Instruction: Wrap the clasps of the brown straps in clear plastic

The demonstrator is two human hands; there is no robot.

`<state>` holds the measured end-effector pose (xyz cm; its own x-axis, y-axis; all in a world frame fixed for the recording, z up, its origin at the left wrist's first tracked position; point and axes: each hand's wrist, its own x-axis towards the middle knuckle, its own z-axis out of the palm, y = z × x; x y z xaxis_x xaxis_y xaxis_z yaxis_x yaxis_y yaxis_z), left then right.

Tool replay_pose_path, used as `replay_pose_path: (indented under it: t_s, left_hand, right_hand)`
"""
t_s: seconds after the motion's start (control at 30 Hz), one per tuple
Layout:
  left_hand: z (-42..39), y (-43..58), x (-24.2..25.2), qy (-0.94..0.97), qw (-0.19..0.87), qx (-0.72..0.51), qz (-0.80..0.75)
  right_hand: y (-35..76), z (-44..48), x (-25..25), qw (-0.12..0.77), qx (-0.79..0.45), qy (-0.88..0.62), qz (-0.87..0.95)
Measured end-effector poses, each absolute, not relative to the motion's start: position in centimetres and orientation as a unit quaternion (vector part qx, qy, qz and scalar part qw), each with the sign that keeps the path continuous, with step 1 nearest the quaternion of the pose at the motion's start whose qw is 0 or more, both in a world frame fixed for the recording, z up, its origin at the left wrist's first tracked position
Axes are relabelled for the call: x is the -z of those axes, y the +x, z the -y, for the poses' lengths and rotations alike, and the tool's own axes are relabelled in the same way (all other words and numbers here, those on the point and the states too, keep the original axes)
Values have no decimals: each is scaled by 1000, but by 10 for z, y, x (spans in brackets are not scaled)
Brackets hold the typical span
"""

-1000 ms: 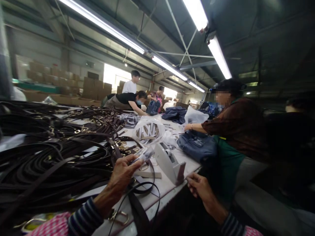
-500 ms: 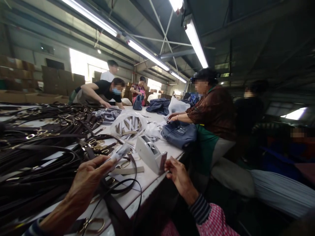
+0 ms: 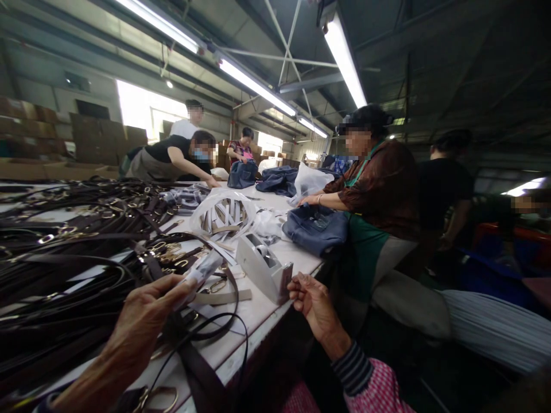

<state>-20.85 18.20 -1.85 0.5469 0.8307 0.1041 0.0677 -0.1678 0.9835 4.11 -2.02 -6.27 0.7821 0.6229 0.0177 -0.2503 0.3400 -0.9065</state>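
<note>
My left hand [image 3: 157, 301] is closed around a small bundle wrapped in clear and whitish plastic [image 3: 206, 267], raised over the table; its contents cannot be made out. A dark strap hangs near that hand and loops down over the table edge. Close to the edge stands a pale grey tape dispenser [image 3: 258, 269], its roll showing inside. My right hand [image 3: 312, 301] is at the dispenser's front end, fingers curled into a pinch. Whether tape lies between the fingertips is too small to see.
Dark straps with gold-coloured buckles [image 3: 64, 235] pile up on the left. Behind the dispenser lies a clear bag of light strips [image 3: 226, 215]. A co-worker [image 3: 379, 178] on the right handles a dark blue bag [image 3: 316, 229]. Other people stand farther back.
My left hand with the wrapped bundle has shifted slightly left. The right hand keeps its pinch by the dispenser. The person at the back has moved a blue bag.
</note>
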Motion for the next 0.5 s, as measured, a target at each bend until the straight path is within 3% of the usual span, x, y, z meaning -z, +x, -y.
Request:
replay_pose_path:
  t_s: [0.5]
  left_hand:
    - [-165,-210,9,737,489,-360,-297]
  right_hand:
    - [47,25,85,770,-101,-596,204]
